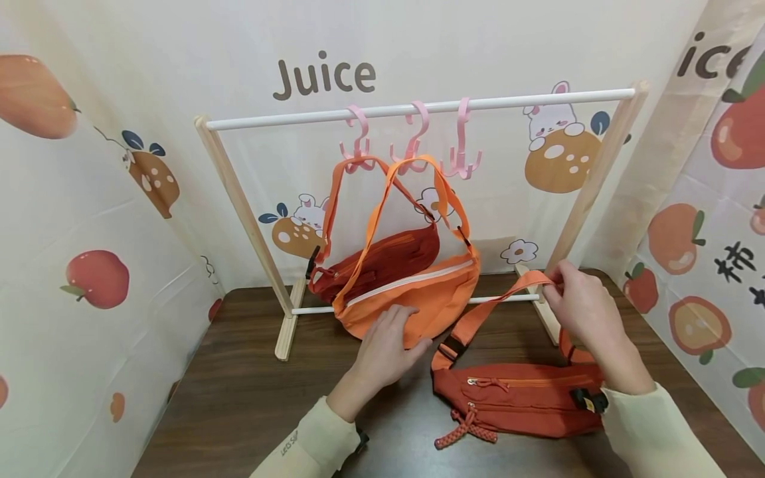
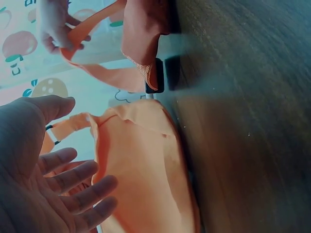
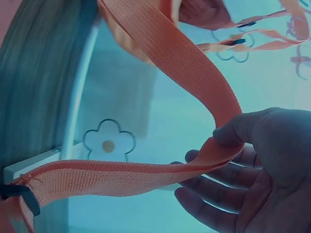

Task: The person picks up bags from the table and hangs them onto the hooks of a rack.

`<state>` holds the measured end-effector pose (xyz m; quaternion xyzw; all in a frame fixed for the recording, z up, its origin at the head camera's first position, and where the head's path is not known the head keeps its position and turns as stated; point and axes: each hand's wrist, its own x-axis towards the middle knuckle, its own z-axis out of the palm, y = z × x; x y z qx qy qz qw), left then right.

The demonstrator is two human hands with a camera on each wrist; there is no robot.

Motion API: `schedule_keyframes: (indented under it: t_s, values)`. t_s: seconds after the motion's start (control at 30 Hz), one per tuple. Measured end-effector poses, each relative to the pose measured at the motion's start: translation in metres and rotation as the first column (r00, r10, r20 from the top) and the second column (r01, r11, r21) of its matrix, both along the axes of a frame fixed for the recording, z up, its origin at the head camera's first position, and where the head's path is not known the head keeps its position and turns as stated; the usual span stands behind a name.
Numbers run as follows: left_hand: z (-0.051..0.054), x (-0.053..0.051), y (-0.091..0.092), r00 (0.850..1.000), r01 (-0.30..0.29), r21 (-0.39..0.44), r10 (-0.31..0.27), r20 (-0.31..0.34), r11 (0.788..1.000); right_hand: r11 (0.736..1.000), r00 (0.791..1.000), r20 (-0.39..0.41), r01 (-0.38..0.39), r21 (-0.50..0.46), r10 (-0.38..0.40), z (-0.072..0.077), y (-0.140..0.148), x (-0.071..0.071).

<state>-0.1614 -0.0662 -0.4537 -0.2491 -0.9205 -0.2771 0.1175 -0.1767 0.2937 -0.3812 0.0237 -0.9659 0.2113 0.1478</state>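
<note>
My right hand (image 1: 582, 302) pinches the orange strap (image 3: 194, 73) of a rust-red waist bag (image 1: 532, 401) between thumb and fingers. That bag rests at the front right of the table, its braided zip pull hanging toward me. In front of a bright orange bag (image 1: 442, 302), my left hand (image 1: 388, 348) is spread with loose fingers; the left wrist view shows nothing in its palm. The orange bag hangs by its strap from the middle pink hook (image 1: 412, 143). Behind it, a dark red bag (image 1: 388, 259) hangs from the left pink hook (image 1: 357, 143).
A wooden rack with a white rail (image 1: 508, 103) spans the back of the brown table (image 1: 239, 392). A third pink hook (image 1: 461, 146) hangs right of the two loaded ones. Fruit-printed cloth (image 1: 89, 199) encloses the back and sides.
</note>
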Motion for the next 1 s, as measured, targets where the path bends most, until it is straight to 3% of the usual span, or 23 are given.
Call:
schedule_keyframes:
  t_s: [0.3,0.57,1.0]
  values:
    - [0.006,-0.004,0.003,0.999,-0.001,0.021,0.002,-0.032,1.000,0.999,0.990,-0.135,-0.049,-0.014,0.047,0.019,-0.017,0.010]
    - [0.015,-0.004,0.009,0.999,0.002,0.061,0.001,-0.045,0.998,0.990,0.939,-0.319,-0.139,-0.016,0.127,0.033,-0.042,0.013]
    - [0.035,-0.006,0.022,0.999,0.020,0.115,-0.014,-0.048,0.993,0.976,0.915,-0.350,-0.218,-0.012,0.200,0.051,-0.074,0.013]
